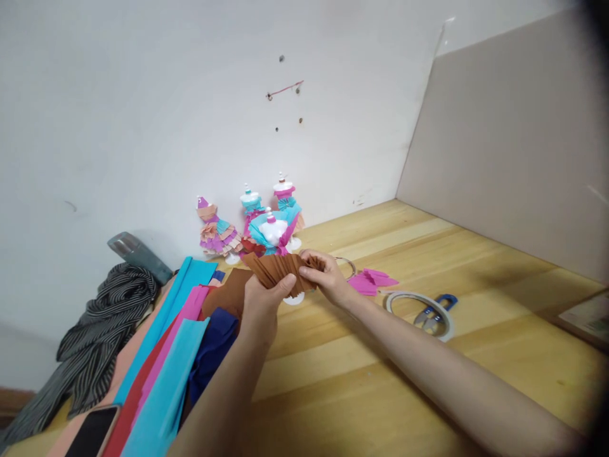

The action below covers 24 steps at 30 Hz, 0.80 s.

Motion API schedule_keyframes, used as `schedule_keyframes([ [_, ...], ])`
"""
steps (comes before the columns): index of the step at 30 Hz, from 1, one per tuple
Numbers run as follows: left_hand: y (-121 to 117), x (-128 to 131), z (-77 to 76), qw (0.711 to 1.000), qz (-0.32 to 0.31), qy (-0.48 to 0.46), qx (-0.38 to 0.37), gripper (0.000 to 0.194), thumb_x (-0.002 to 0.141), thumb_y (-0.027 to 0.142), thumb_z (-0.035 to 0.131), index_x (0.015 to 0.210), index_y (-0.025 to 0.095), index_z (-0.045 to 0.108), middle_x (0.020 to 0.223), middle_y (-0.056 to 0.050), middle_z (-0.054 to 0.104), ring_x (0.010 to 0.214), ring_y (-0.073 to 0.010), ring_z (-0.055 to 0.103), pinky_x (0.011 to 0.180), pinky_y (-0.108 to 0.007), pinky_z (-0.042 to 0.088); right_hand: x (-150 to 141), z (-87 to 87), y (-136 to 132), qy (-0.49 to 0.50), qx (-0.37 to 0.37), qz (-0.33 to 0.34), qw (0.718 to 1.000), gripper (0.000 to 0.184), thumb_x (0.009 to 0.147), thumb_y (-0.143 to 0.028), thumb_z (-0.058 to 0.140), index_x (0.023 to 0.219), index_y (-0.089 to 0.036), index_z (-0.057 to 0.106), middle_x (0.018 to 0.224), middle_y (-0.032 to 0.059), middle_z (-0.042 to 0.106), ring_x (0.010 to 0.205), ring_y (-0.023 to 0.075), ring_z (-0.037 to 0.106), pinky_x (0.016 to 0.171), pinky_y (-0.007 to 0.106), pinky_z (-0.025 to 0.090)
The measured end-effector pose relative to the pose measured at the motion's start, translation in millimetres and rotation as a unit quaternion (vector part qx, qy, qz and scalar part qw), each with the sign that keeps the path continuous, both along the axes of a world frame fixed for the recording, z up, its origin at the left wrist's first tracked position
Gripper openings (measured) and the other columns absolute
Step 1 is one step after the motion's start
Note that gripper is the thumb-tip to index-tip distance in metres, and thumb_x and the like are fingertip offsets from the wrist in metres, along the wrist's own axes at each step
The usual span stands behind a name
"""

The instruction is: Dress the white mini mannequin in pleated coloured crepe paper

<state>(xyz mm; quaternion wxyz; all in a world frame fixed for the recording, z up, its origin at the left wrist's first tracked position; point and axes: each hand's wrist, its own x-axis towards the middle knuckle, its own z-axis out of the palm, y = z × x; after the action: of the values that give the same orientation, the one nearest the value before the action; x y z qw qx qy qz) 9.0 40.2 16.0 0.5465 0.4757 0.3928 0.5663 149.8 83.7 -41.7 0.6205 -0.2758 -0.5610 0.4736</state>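
Both hands hold one pleated strip of brown paper (276,269) above the wooden table (380,368). My left hand (261,304) grips its left end, thumb on top. At the strip's right end, my right hand (323,274) pinches the folds with its fingertips. Just behind the hands stand several small white mannequins (273,230) dressed in ruffled paper skirts of turquoise, pink and tan. A spare sheet of brown paper (227,297) lies under my left wrist.
Long strips of turquoise, pink, red and blue paper (176,355) lie at left. A striped cloth (102,324) and a phone (92,431) are further left. Pink paper pieces (371,280), a tape ring (419,306) and blue-handled scissors (440,306) lie at right. Walls close the back and right.
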Motion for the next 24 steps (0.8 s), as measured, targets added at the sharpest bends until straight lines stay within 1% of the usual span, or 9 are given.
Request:
schedule_keyframes([
  [3, -3.9, -7.1, 0.6, 0.997, -0.060, -0.023, -0.033, 0.038, 0.062, 0.026, 0.080, 0.095, 0.011, 0.067, 0.081, -0.005, 0.069, 0.071, -0.0147, 0.062, 0.067, -0.025, 0.047, -0.3, -1.0, -1.9, -0.003, -0.009, 0.010, 1.000, 0.028, 0.072, -0.041, 0.067, 0.070, -0.020, 0.049, 0.061, -0.0042, 0.041, 0.052, 0.0100, 0.036, 0.049, 0.025, 0.026],
  [5, -5.0, -12.0, -2.7, 0.996, -0.074, -0.025, -0.041, 0.038, 0.064, 0.027, 0.079, 0.097, 0.011, 0.067, 0.084, -0.006, 0.070, 0.073, -0.0158, 0.063, 0.068, -0.026, 0.047, 0.0, -1.9, -2.6, -0.010, -0.017, 0.015, 1.000, 0.026, 0.072, -0.040, 0.066, 0.071, -0.020, 0.050, 0.058, -0.0052, 0.040, 0.049, 0.0093, 0.034, 0.047, 0.024, 0.025],
  [7, -4.8, -16.1, -7.8, 0.997, -0.068, -0.017, -0.036, 0.038, 0.066, 0.027, 0.078, 0.098, 0.011, 0.067, 0.087, -0.007, 0.071, 0.077, -0.0174, 0.064, 0.070, -0.027, 0.048, 0.8, -2.3, -2.9, -0.017, -0.022, 0.015, 0.999, 0.025, 0.072, -0.039, 0.066, 0.073, -0.020, 0.051, 0.057, -0.0056, 0.041, 0.048, 0.0090, 0.034, 0.046, 0.024, 0.025],
  [11, 0.0, -21.1, -16.4, 1.000, -0.018, 0.007, 0.001, 0.034, 0.068, 0.028, 0.076, 0.096, 0.011, 0.066, 0.087, -0.006, 0.072, 0.079, -0.0180, 0.066, 0.074, -0.029, 0.051, 3.0, 0.1, -3.8, -0.036, -0.019, 0.013, 0.999, 0.024, 0.070, -0.037, 0.067, 0.079, -0.018, 0.054, 0.061, -0.0043, 0.047, 0.052, 0.0093, 0.039, 0.050, 0.024, 0.028],
  [13, 4.1, -23.0, -18.0, 1.000, 0.001, 0.015, 0.021, 0.034, 0.067, 0.028, 0.076, 0.096, 0.012, 0.066, 0.087, -0.006, 0.072, 0.078, -0.0178, 0.066, 0.072, -0.029, 0.053, 4.1, 1.3, -3.8, -0.048, -0.014, 0.012, 0.999, 0.025, 0.069, -0.035, 0.069, 0.079, -0.018, 0.055, 0.064, -0.0033, 0.050, 0.054, 0.0097, 0.041, 0.052, 0.024, 0.030],
  [15, 8.3, -25.4, -19.0, 0.999, 0.003, 0.035, 0.032, 0.034, 0.065, 0.027, 0.077, 0.093, 0.012, 0.066, 0.084, -0.005, 0.072, 0.074, -0.0173, 0.067, 0.068, -0.027, 0.054, 5.2, 0.9, -2.9, -0.061, -0.010, 0.009, 0.998, 0.024, 0.068, -0.035, 0.070, 0.076, -0.018, 0.054, 0.063, -0.0035, 0.049, 0.055, 0.0098, 0.042, 0.052, 0.024, 0.031],
  [18, 13.2, -29.5, -23.6, 0.998, -0.011, 0.065, 0.017, 0.026, 0.062, 0.027, 0.078, 0.081, 0.012, 0.066, 0.075, -0.004, 0.072, 0.066, -0.0149, 0.066, 0.063, -0.025, 0.052, 6.8, -2.9, 0.4, -0.079, -0.008, 0.003, 0.997, 0.024, 0.068, -0.034, 0.070, 0.070, -0.019, 0.051, 0.057, -0.0059, 0.043, 0.051, 0.0091, 0.038, 0.051, 0.024, 0.029],
  [20, 14.9, -31.5, -29.5, 0.998, -0.014, 0.064, -0.003, 0.023, 0.062, 0.028, 0.077, 0.076, 0.013, 0.066, 0.072, -0.004, 0.071, 0.063, -0.0139, 0.065, 0.062, -0.024, 0.052, 7.8, -6.1, 2.8, -0.090, -0.006, -0.002, 0.996, 0.024, 0.067, -0.033, 0.070, 0.069, -0.019, 0.050, 0.055, -0.0065, 0.041, 0.050, 0.0089, 0.036, 0.050, 0.024, 0.028],
  [24, 14.6, -31.9, -40.2, 0.998, -0.018, 0.050, -0.019, 0.023, 0.065, 0.031, 0.075, 0.077, 0.012, 0.067, 0.074, -0.006, 0.072, 0.065, -0.0148, 0.065, 0.064, -0.026, 0.052, 9.3, -8.9, 5.2, -0.104, 0.000, -0.020, 0.994, 0.021, 0.068, -0.032, 0.067, 0.069, -0.020, 0.050, 0.057, -0.0057, 0.042, 0.051, 0.0096, 0.037, 0.050, 0.024, 0.028],
])
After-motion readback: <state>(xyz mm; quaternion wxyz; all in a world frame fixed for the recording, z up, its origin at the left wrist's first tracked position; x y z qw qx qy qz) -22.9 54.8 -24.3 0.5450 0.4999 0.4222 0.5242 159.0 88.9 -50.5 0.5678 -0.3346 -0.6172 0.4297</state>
